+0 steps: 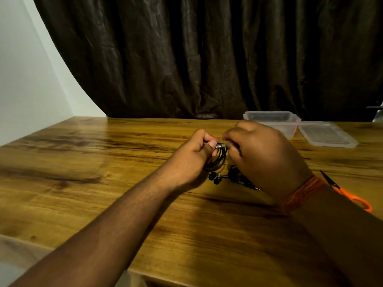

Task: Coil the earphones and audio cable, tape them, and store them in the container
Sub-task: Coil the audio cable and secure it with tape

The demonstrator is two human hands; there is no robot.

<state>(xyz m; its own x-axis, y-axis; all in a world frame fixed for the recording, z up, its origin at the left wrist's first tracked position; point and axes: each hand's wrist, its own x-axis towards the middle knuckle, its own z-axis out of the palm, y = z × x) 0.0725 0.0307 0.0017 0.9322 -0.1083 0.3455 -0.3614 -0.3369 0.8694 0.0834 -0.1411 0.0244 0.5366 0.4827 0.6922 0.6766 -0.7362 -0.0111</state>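
A coil of black earphone cable (218, 160) is held just above the wooden table (103, 162). My left hand (192, 160) grips the coil's left side, thumb on top. My right hand (263, 156) has its fingers curled at the coil's upper right, where something shiny shows; what it pinches is hidden. Two black earbuds (214, 177) hang below the coil. A second dark cable bundle (238, 177) lies on the table, partly hidden under my right hand. The clear plastic container (273, 121) stands open at the back right.
The container's clear lid (327, 134) lies to its right. Orange-handled scissors (348, 193) lie on the table by my right wrist, which wears an orange band. A dark curtain hangs behind the table. No tape roll is visible.
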